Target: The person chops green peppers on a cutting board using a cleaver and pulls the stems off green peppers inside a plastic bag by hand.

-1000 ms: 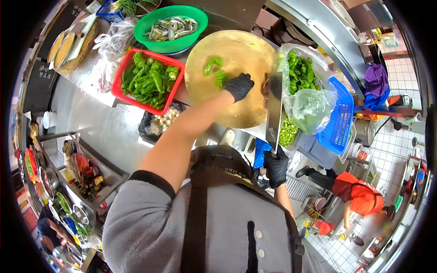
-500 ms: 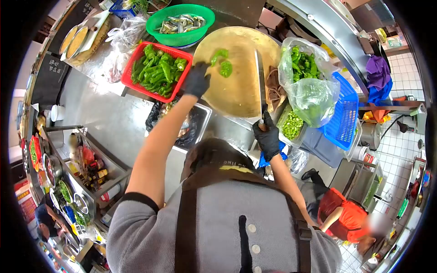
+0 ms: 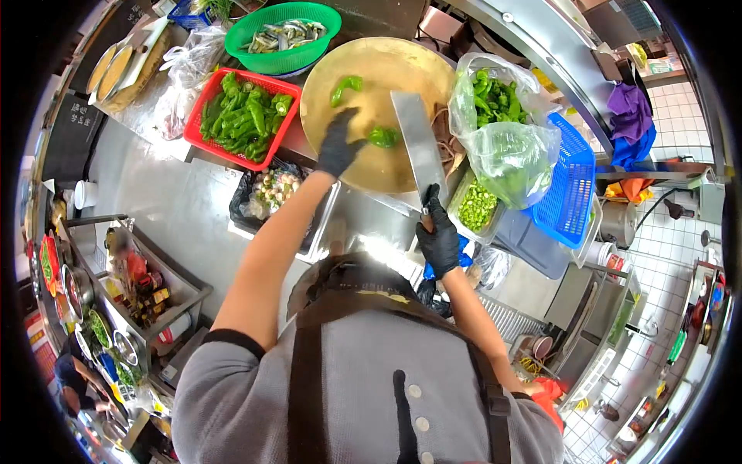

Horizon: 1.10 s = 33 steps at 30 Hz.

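Observation:
My right hand (image 3: 438, 241), in a black glove, is wrapped round the handle of a cleaver (image 3: 415, 133). Its wide blade lies over the right part of a round cutting board (image 3: 379, 66), flat face showing. My left hand (image 3: 340, 148), gloved too, is over the board's near left side with its fingers apart and nothing in them. Between that hand and the blade sits a green pepper piece (image 3: 382, 137). A second green pepper (image 3: 345, 90) lies farther up on the board. Whether the left fingers touch the board is unclear.
Left of the board stands a red basket (image 3: 224, 157) of green peppers, with a green colander (image 3: 287, 63) of small fish behind. To the right are a clear bag (image 3: 516, 158) of peppers, chopped green pieces (image 3: 478, 207) in a container, and a blue basket (image 3: 568, 189).
My left hand has moved right, from the board's edge to over the board. The cleaver has turned to show its flat face and tilts left. The pepper pieces lie farther apart.

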Each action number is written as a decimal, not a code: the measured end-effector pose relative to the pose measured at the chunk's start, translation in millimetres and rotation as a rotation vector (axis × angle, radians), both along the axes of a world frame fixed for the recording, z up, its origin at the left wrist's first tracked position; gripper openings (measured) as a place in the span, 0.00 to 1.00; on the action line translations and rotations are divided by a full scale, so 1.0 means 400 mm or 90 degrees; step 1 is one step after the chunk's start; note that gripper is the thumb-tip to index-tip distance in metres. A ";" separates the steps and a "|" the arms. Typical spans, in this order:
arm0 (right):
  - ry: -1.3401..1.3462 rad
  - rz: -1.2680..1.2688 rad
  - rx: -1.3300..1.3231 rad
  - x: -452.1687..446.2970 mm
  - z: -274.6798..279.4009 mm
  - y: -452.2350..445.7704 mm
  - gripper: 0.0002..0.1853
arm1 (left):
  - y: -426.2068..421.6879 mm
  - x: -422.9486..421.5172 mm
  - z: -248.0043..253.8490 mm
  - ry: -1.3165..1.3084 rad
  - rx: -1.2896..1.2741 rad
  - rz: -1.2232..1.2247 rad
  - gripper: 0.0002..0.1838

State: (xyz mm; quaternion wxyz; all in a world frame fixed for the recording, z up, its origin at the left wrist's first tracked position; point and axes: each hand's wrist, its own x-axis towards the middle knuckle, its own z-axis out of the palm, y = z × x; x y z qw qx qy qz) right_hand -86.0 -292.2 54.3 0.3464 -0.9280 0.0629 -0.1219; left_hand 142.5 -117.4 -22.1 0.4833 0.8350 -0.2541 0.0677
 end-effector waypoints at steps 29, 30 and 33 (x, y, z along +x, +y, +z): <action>-0.034 -0.121 0.028 -0.079 0.047 -0.013 0.37 | -0.111 -0.013 -0.003 -0.152 0.419 -0.205 0.24; -0.018 -0.130 0.040 -0.092 0.047 -0.006 0.37 | -0.096 -0.008 -0.007 -0.115 0.398 -0.204 0.24; 0.008 -0.132 0.041 -0.124 0.033 0.007 0.38 | 0.060 0.039 0.008 -0.138 0.232 -0.107 0.27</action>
